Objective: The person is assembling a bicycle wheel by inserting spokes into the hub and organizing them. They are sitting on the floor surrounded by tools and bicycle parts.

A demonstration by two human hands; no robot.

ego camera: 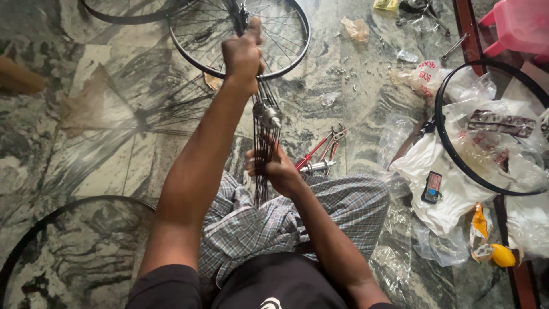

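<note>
- Left hand (243,54) raised at arm's length, grip wrapped tight around the upper ends of a bundle of spokes (264,143).
- Right hand (278,169) lower down, just above the lap, grip pinched narrow around the same spokes near their lower part.
- Metal hub (269,116) hanging in the bundle between the two hands, spokes running up and down through it.
- Bundle held roughly upright over the checked cloth (251,223) covering the knees.
- Laced wheel (240,34) lying flat on the marble floor (114,74) behind the left hand, which overlaps its near rim.
- Bare black rim (34,234) on the floor at lower left; part of another rim at top left.
- Red-handled pliers (323,146) and a short silver axle piece (315,167) on the floor just beside the right hand.
- Small loose metal parts (343,73) scattered farther off on the floor.
- To the right, another black rim (446,143) lying across crumpled clear plastic wrapping (457,189), a small dark gadget (433,187) resting on the wrapping.
- Yellow object (503,256) near the lower right, pink plastic stool (517,23) at the top right corner.
</note>
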